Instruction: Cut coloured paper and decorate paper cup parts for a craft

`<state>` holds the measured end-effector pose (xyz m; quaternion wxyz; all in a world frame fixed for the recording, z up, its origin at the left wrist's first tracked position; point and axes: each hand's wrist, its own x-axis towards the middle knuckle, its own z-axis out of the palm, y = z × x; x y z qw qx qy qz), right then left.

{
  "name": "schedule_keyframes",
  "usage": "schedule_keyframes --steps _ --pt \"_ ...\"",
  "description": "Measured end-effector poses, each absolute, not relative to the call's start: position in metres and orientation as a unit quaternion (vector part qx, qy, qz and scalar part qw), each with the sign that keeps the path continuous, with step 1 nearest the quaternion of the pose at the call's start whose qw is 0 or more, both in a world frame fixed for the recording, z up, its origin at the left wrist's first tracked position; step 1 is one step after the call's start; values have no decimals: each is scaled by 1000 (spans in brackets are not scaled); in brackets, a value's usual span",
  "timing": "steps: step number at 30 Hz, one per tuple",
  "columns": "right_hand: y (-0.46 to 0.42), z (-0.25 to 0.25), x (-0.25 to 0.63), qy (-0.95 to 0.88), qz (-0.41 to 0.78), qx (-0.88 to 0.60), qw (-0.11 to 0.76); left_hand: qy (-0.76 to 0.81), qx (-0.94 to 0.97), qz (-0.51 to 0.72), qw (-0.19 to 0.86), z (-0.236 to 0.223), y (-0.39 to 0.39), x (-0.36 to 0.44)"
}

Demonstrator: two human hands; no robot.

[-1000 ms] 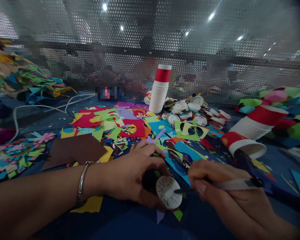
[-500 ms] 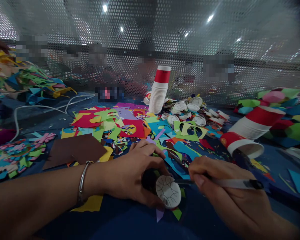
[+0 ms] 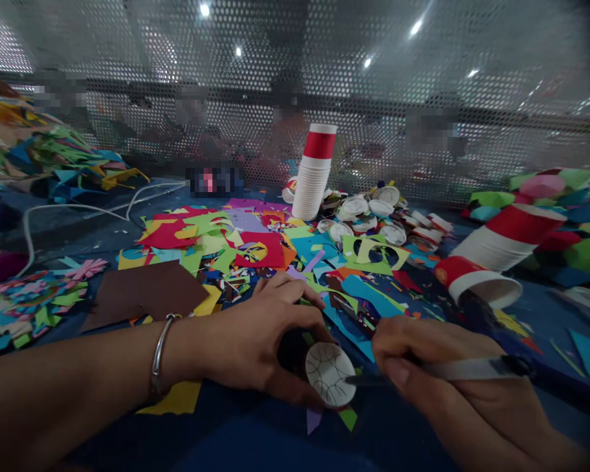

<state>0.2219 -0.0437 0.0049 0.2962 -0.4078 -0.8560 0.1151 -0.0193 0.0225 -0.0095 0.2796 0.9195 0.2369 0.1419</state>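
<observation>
Between the thumb and fingers of my left hand [image 3: 270,341] is a round white paper cup bottom [image 3: 330,375], its face marked with curved dark lines. A bit of red shows at its lower edge. My right hand [image 3: 442,373] grips a pen [image 3: 476,368] with a clear barrel and dark end. The pen's dark tip touches or hovers just over the right part of the disc; which one I cannot tell. Small green and purple paper scraps [image 3: 314,419] lie under and beside the disc.
Coloured paper scraps [image 3: 260,249] spread beyond my hands, with brown paper [image 3: 147,295] at left. A tall cup stack [image 3: 313,174] stands before the perforated screen [image 3: 255,85], beside cut cup bottoms [image 3: 356,208]. Another stack [image 3: 506,239] lies tilted at right. A white cable [image 3: 73,208] crosses the left side.
The pen tip was on the disc's face, moved up to its upper right edge, and is now back over the right part. My left hand has stayed around the disc.
</observation>
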Motion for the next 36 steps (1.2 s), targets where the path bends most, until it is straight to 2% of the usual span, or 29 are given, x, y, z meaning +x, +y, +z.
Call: schedule_keyframes --steps 11,19,36 --pt "-42 6 222 -851 123 -436 266 233 919 149 281 -11 24 -19" --pt "-44 10 216 -838 153 -420 314 235 918 150 282 -12 24 -21" --pt "-46 6 218 -843 168 -419 293 224 919 157 283 -12 24 -20"
